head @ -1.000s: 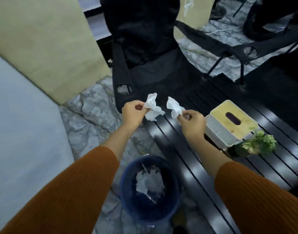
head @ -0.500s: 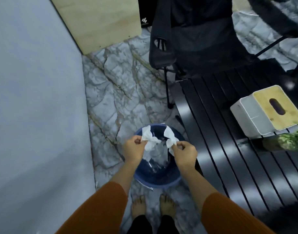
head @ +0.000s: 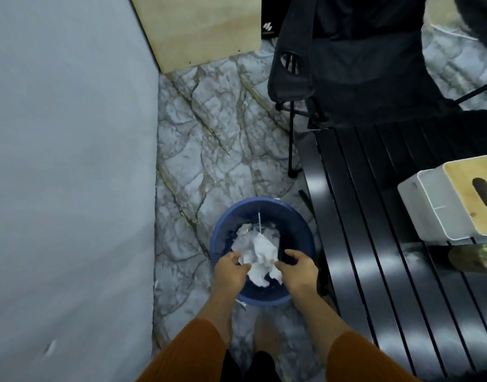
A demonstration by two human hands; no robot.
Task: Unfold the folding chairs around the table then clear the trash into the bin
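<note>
Your hands hang side by side over the bin (head: 253,204), which stands on the marbled floor (head: 223,133) at 6 o'clock in the view, close to the table's (head: 374,244) near corner. A crumpled white tissue (head: 263,256) sits between your hands, above the mouth of the bin and over other white paper (head: 243,232) already lying inside. Your left hand (head: 231,268) is at 9 o'clock of that tissue with its fingers bent toward it and the fingertips meeting the tissue's edge; you cannot tell from here whether it pinches the paper or has let go. Your right hand (head: 297,271) is at 3 o'clock of the tissue, fingers spread and relaxed, holding nothing. The black slatted table fills the view from 3 to 5 o'clock, and on it, at 3 o'clock, stands a white tissue box (head: 435,205) with a wooden lid, with something green and blurred (head: 485,255) just below it at the frame's edge. An unfolded black chair (head: 361,64) stands at 1 o'clock, at the table's far end. A pale board (head: 203,26) leans at 12 o'clock, and a grey wall (head: 71,161) takes up the 9 o'clock side.
</note>
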